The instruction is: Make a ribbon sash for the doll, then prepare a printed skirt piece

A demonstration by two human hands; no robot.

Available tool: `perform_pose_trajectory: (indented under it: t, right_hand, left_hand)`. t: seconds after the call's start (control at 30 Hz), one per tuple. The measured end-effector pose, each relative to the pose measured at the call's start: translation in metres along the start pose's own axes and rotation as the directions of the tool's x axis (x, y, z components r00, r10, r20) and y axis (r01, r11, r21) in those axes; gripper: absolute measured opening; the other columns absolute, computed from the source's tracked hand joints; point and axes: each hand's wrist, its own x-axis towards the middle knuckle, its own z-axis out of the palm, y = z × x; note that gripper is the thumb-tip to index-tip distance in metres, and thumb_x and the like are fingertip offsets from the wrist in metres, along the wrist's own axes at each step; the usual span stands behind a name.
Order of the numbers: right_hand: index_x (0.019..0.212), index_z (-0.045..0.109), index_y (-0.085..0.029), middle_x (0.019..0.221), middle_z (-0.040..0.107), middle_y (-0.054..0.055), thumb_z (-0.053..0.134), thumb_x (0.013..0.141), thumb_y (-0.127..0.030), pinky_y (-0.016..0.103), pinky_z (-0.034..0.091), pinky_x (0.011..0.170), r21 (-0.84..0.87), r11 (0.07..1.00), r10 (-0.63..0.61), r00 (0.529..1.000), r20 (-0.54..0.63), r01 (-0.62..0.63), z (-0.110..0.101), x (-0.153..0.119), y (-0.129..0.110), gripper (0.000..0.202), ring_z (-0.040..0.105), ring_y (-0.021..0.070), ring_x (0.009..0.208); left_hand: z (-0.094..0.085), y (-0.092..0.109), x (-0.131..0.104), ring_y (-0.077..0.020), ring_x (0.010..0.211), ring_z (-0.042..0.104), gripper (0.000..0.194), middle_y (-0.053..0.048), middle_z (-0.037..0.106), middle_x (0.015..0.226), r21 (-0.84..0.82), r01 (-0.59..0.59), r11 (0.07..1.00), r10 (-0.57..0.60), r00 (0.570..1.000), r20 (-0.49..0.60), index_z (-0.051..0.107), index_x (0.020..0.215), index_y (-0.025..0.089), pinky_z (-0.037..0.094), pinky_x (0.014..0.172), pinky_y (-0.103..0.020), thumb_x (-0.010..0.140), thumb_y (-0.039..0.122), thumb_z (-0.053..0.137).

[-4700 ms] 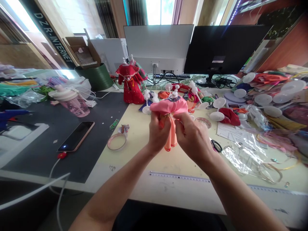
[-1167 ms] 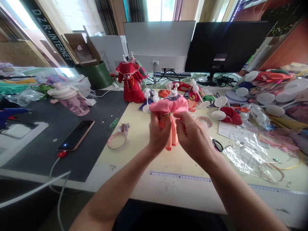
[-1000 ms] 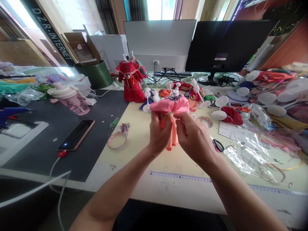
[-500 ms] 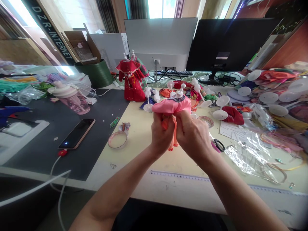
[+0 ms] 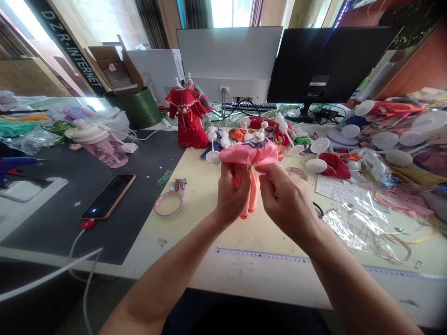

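A small doll dress (image 5: 248,154) with a pink top and an orange skirt stands in front of me on a white mannequin (image 5: 260,132). A gold beaded trim (image 5: 245,167) crosses its waist. My left hand (image 5: 233,193) is closed around the left side of the waist, thumb toward the front. At the right side of the waist my right hand (image 5: 288,193) is pinched closed close to the pink cloth. Whether its fingertips grip the cloth or the end of the trim is hard to make out.
A ruler (image 5: 261,254) lies along the table's near edge. Tape rolls (image 5: 168,204), a phone (image 5: 109,196) and a pink bottle (image 5: 101,145) are to the left. Clear plastic bags (image 5: 356,230) lie right. Behind stand a red dress (image 5: 190,123), more mannequins (image 5: 282,123) and monitors (image 5: 228,56).
My right hand has drawn away from the waist to the right and slightly down, uncovering the gold trim and more orange skirt. My left hand keeps its hold. The view has shifted slightly.
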Motion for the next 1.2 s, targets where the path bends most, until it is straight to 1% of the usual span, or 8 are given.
perform_pose_trajectory:
  t: [0.1,0.37,0.6,0.67,0.8,0.87,1.0,1.2]
  right_hand:
    - [0.091,0.059,-0.016,0.048,0.045,-0.004,0.040,0.083,-0.016,0.023,0.029,0.047,-0.015,1.000,-0.023,0.999,-0.025,0.022,0.002,0.001,0.000,0.020,0.036,0.0092,0.043]
    - [0.089,0.060,-0.013,0.048,0.049,-0.002,0.040,0.083,-0.016,0.023,0.024,0.043,-0.084,0.992,-0.101,0.992,-0.078,0.094,0.006,0.000,0.001,0.021,0.038,0.0095,0.041]
    - [0.084,0.060,-0.013,0.049,0.052,0.000,0.038,0.083,-0.014,0.024,0.020,0.044,-0.149,0.984,-0.108,0.994,-0.035,0.102,0.010,0.008,0.002,0.022,0.036,0.0098,0.040]
    - [0.087,0.061,-0.012,0.051,0.053,0.001,0.037,0.083,-0.014,0.025,0.021,0.045,-0.125,0.988,-0.087,0.996,-0.006,0.086,0.009,0.009,0.002,0.024,0.037,0.0101,0.041]
    - [0.097,0.063,-0.015,0.053,0.055,0.000,0.040,0.085,-0.017,0.024,0.027,0.047,0.026,0.999,-0.036,0.996,0.079,0.034,0.000,0.008,0.000,0.027,0.042,0.0101,0.045]
    - [0.104,0.063,-0.015,0.055,0.056,-0.001,0.041,0.086,-0.018,0.024,0.030,0.048,0.080,0.997,-0.011,0.996,0.088,0.004,-0.005,0.005,-0.001,0.029,0.045,0.0104,0.047]
    - [0.106,0.062,-0.013,0.055,0.055,0.000,0.041,0.085,-0.019,0.025,0.033,0.050,0.080,0.997,0.019,1.000,0.020,-0.021,-0.004,0.000,-0.001,0.030,0.046,0.0114,0.048]
    - [0.101,0.061,-0.013,0.050,0.050,-0.002,0.041,0.084,-0.017,0.024,0.031,0.048,0.030,0.999,-0.011,0.998,-0.067,0.014,0.007,0.001,0.001,0.027,0.042,0.0107,0.045]
  left_hand:
    - [-0.001,0.000,0.000,-0.0166,0.093,0.056,0.020,-0.005,0.056,0.104,-0.015,-0.006,1.000,0.007,1.000,0.014,0.047,0.107,0.024,0.047,0.081,-0.032,0.087,0.023,0.052]
    - [0.000,0.001,-0.002,-0.0146,0.085,0.056,0.019,-0.004,0.056,0.095,-0.009,-0.002,1.000,0.002,1.000,0.010,0.047,0.103,0.023,0.047,0.077,-0.030,0.086,0.022,0.053]
    - [0.002,0.000,-0.002,-0.0139,0.080,0.056,0.017,-0.003,0.057,0.091,0.022,0.013,1.000,-0.013,1.000,-0.002,0.048,0.101,0.022,0.047,0.073,-0.030,0.085,0.019,0.052]
    - [0.002,0.000,-0.001,-0.0139,0.080,0.056,0.016,-0.002,0.057,0.090,0.023,0.014,1.000,-0.014,1.000,-0.009,0.048,0.100,0.022,0.047,0.073,-0.030,0.086,0.019,0.052]
    - [0.001,0.001,0.001,-0.0134,0.078,0.056,0.018,-0.002,0.057,0.090,0.042,0.040,0.998,-0.039,0.999,-0.020,0.048,0.103,0.022,0.047,0.073,-0.030,0.086,0.019,0.053]
    - [0.001,0.000,0.002,-0.0125,0.075,0.055,0.017,-0.001,0.056,0.087,0.048,0.067,0.997,-0.066,0.997,-0.032,0.047,0.102,0.022,0.047,0.070,-0.028,0.086,0.019,0.052]
    - [0.002,-0.001,0.001,-0.0112,0.072,0.053,0.016,0.000,0.056,0.084,0.054,0.065,0.996,-0.063,0.997,-0.039,0.047,0.100,0.022,0.046,0.066,-0.026,0.086,0.017,0.052]
    - [0.003,0.003,0.000,-0.0110,0.076,0.055,0.016,-0.001,0.056,0.087,0.047,0.033,0.998,-0.031,0.999,-0.039,0.047,0.098,0.021,0.047,0.070,-0.025,0.084,0.014,0.051]
